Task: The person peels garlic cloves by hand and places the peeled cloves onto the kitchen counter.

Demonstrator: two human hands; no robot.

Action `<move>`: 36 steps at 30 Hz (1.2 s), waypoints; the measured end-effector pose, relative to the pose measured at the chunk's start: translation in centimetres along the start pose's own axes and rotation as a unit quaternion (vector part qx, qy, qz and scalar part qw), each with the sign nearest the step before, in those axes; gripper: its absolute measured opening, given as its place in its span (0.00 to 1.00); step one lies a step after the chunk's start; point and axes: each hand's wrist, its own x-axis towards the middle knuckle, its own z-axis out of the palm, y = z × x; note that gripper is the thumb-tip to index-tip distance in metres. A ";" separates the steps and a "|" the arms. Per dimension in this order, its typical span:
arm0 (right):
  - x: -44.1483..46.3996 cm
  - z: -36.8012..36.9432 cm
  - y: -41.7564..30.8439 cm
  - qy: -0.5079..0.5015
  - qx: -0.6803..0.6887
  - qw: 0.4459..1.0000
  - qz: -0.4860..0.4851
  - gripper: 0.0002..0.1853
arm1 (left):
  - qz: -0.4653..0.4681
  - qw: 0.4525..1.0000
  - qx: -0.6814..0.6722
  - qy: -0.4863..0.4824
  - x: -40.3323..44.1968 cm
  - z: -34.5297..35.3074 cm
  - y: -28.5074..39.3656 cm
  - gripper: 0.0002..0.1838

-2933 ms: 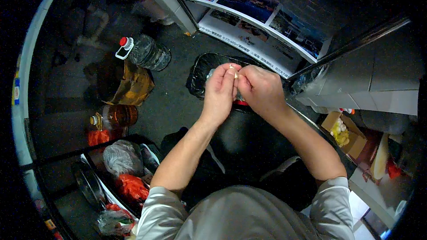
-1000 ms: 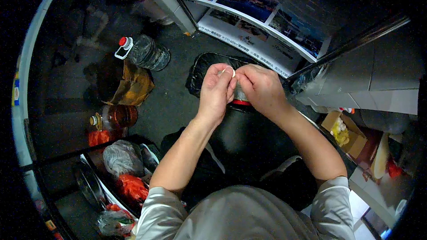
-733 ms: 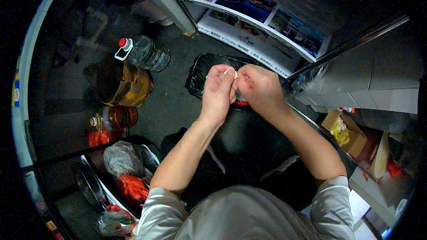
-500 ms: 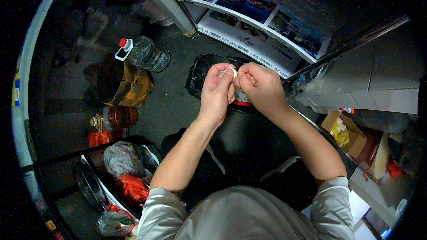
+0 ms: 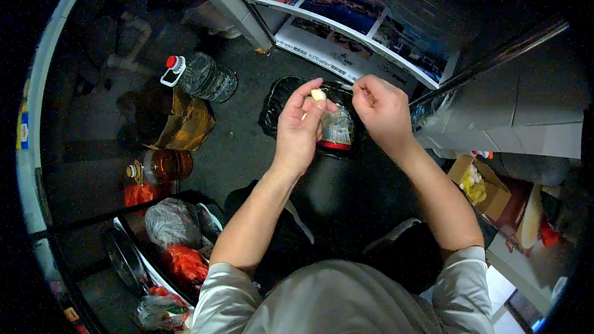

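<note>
My left hand (image 5: 298,131) pinches a pale, peeled-looking garlic clove (image 5: 318,94) between thumb and fingertips. Another small pale bit shows against its palm, too small to name. To the right, apart from it, my right hand (image 5: 382,110) is closed with its fingers curled; a thin pale scrap seems to stick out at its fingertips, like peel, but I cannot make it out. Beneath both hands sits a bin lined with a black plastic bag (image 5: 276,108). Inside the bin's opening lies a clear plastic package (image 5: 338,128) with a red edge.
On the floor at left stand a large clear water bottle (image 5: 210,76) with a red cap, a torn brown bag (image 5: 185,122) and an amber oil bottle (image 5: 170,165). Plastic bags (image 5: 173,221) fill a container at lower left. At right, a cardboard box (image 5: 493,195) holds white bulbs in yellow netting.
My right hand has pulled away to the right from the left one, where the two met at the clove. The clove now shows more fully in my left fingers.
</note>
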 end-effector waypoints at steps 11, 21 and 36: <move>-1.2 1.5 2.2 -0.163 -0.113 0.980 -0.024 0.11 | 0.124 0.988 0.085 -0.018 0.4 -0.3 -1.2 0.12; 0.7 -0.3 -1.0 -0.189 0.200 0.951 0.143 0.14 | 0.227 0.898 0.375 0.032 -0.1 -0.1 -0.7 0.12; 0.0 1.1 0.1 -0.187 0.353 0.903 0.160 0.11 | 0.080 0.981 0.171 -0.032 -0.1 0.2 0.1 0.13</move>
